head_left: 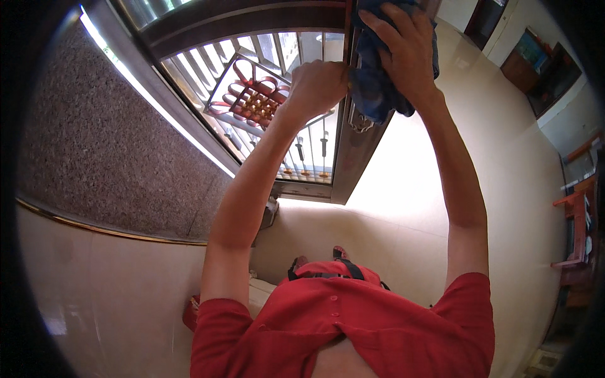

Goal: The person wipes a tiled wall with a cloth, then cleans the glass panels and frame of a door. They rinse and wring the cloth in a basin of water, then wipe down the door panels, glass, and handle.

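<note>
A dark metal-framed door (347, 156) with a glass panel and decorative grille stands open before me. My right hand (409, 52) presses a blue cloth (373, 94) with spread fingers against the upper part of the door's edge stile. My left hand (319, 87) is closed in a fist at the stile's inner side, touching or just beside the cloth; what its fingers grip is hidden. An ornate metal handle plate (360, 120) shows just below the cloth. Behind the glass is the grille's red and gold scrollwork (257, 104).
A speckled stone wall panel (123, 141) with a gold-coloured trim lies at left. Pale glossy floor (496, 141) stretches to the right, where red wooden furniture (574, 227) stands along the wall. A fish tank or cabinet (527, 59) is farther back. My feet are below.
</note>
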`<move>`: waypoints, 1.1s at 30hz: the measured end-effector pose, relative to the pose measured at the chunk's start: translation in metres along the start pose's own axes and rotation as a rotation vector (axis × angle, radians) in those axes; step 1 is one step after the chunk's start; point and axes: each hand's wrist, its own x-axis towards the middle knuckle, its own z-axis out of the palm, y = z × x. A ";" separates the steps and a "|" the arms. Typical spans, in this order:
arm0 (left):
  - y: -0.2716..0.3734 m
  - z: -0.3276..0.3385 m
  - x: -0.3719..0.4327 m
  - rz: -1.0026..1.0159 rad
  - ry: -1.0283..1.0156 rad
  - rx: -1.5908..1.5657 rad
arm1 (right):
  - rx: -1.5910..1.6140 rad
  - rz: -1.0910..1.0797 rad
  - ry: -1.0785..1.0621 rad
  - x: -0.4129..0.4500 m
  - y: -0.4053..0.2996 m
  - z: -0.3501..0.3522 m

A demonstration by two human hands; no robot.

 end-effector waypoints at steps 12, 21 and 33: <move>0.005 -0.001 0.001 -0.121 0.115 -0.108 | -0.185 0.262 -0.044 -0.193 -0.042 0.059; -0.010 0.007 0.004 -0.089 0.077 -0.054 | 0.092 0.340 0.148 -0.101 -0.004 0.041; -0.014 0.018 0.004 -0.124 0.012 -0.089 | -0.001 0.589 -0.302 -0.252 -0.085 0.091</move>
